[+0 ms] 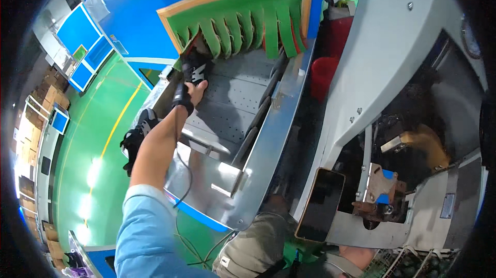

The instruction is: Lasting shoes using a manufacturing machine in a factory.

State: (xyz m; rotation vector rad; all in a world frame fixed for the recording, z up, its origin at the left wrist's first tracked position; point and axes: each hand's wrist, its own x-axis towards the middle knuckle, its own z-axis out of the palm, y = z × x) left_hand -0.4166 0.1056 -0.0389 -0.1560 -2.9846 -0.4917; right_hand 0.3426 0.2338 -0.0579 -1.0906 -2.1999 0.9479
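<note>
A: What is seen nearest, at the lower edge of the frame?

B: A light blue sleeve (142, 226) is seen at lower left, and the bare forearm is stretched up toward upper centre. The polished steel lip (227, 195) of the conveyor is crossed by it.

A: And the hands?

B: The left hand (192, 93) is closed around a black shoe (195, 68), held just at the green strip curtain (243, 27). The right hand cannot be seen.

A: What room is left?

B: The perforated grey belt (235, 97) lies open right of the hand, bounded by the steel side rail (279, 123). Another black shoe (137, 138) is seen left of the forearm, over the green floor (98, 138).
</note>
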